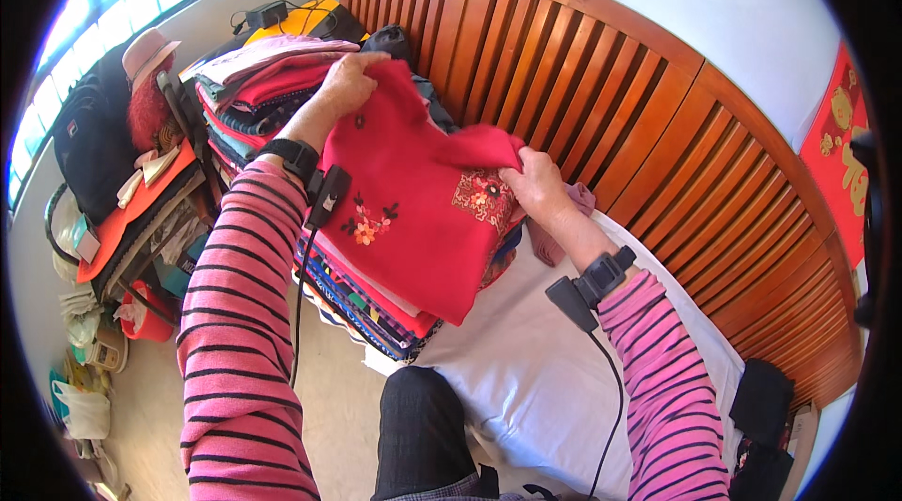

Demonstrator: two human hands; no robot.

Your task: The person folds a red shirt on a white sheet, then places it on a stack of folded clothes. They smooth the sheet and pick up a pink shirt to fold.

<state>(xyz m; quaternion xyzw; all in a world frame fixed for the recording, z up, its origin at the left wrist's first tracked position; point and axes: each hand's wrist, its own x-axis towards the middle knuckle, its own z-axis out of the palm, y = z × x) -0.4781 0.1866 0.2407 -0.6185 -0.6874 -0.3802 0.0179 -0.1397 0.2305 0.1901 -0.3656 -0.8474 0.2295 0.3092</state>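
A red garment (pixel 413 219) with embroidered flowers is spread between my two hands, its lower part lying over a stack of folded clothes (pixel 362 308). At its far left, my left hand (pixel 349 86) pinches the upper edge, close to a second tall pile of folded clothes (pixel 268 69). My right hand (pixel 539 189) grips the garment's right edge beside a patterned, embroidered patch. The fabric between the hands is bunched and partly raised. A dusty pink cloth (pixel 554 236) lies by my right wrist, partly hidden.
A slatted wooden headboard (pixel 658 125) curves behind the white-sheeted bed (pixel 564 341). At left stands a chair (pixel 141 238) with an orange-red cover, near a pink hat (pixel 150 57) and a red bucket (pixel 146 320). Dark folded clothes (pixel 761 402) lie at the right. My knee (pixel 420 416) is at the bed's edge.
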